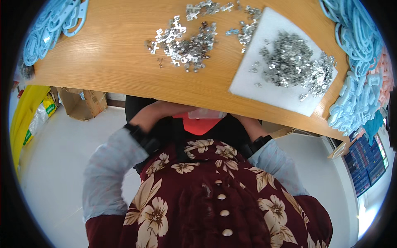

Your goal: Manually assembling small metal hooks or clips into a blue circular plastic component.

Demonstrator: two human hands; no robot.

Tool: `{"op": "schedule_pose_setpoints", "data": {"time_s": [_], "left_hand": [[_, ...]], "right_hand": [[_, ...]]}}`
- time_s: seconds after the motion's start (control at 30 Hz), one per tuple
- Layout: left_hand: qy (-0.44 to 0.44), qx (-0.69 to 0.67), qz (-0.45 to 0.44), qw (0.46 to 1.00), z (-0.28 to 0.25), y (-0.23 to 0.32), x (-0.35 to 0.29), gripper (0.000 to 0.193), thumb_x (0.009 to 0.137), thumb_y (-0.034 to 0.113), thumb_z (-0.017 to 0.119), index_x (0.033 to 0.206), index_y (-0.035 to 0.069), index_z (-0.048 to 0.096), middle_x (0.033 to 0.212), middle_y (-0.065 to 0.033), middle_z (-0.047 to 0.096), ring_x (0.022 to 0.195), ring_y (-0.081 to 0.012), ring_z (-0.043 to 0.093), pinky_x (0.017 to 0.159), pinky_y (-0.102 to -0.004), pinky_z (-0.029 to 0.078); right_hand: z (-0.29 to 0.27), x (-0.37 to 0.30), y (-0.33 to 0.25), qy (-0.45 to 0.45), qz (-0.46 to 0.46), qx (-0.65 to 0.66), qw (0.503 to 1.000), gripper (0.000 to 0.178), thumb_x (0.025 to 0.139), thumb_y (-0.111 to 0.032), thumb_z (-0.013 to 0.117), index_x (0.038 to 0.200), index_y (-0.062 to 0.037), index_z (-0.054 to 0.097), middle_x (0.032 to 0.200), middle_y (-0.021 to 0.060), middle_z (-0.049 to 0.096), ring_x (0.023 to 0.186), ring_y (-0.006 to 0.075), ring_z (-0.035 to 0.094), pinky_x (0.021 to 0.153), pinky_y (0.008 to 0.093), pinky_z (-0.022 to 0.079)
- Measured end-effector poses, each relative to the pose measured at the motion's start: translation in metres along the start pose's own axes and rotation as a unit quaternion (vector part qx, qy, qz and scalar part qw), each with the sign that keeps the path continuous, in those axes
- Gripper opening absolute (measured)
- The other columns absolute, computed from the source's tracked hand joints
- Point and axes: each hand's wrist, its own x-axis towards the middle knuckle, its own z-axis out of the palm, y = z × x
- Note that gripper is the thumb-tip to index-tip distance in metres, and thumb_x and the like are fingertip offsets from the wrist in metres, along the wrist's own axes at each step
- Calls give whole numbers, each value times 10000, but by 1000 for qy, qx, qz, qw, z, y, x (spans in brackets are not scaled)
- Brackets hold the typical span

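From my remote seat, I see the left hand [178, 108] and right hand [247, 123] mostly tucked under the near edge of the counter [103, 62]; the fingers are hidden, so I cannot tell if they spread or pinch. A pale, half-covered thing [207, 113] shows between them, against something red [199, 126]. Loose silver pieces [186, 47] lie heaped on the counter, more on a white sheet [248, 78]. From these heaps, I judge plenty remains; nothing looks recognisably finished
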Motion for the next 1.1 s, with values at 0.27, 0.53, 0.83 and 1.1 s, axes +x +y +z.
{"op": "schedule_pose_setpoints", "data": {"time_s": [0.27, 0.53, 0.83, 1.1], "left_hand": [[-38, -205, -201, 957, 42, -39, 16, 422, 870, 264, 765, 1218, 53, 653, 1066, -116, 713, 956, -207, 682, 829, -376, 555], [-8, 56, -195, 979, 62, -103, -3, 478, 730, 179, 754, 1150, -28, 653, 985, -190, 724, 908, -282, 708, 763, -397, 552], [-33, 182, -140, 973, 39, -69, -48, 806, 720, 268, 810, 1408, 12, 478, 1444, -223, 492, 1350, -356, 461, 1131, -432, 391], [86, 234, -145, 957, 6, -96, -57, 698, 744, 267, 785, 1378, 95, 548, 1412, -160, 547, 1340, -342, 477, 1132, -445, 380]], "right_hand": [[50, -21, -15, -304, 122, 224, 918, 386, 945, -290, 650, 1268, -79, 637, 1234, 132, 679, 1124, 309, 633, 987, 417, 484], [18, -15, 25, -1, -54, -149, 987, 434, 944, -351, 664, 1293, -95, 627, 1281, 124, 661, 1170, 329, 610, 1006, 428, 474], [34, -17, 36, -46, -44, -146, 987, 441, 945, -357, 661, 1298, -95, 625, 1291, 123, 656, 1182, 327, 603, 1009, 427, 474], [41, -34, 42, -69, -31, -141, 987, 447, 947, -362, 659, 1302, -94, 623, 1300, 121, 651, 1193, 325, 598, 1011, 426, 473]]}}
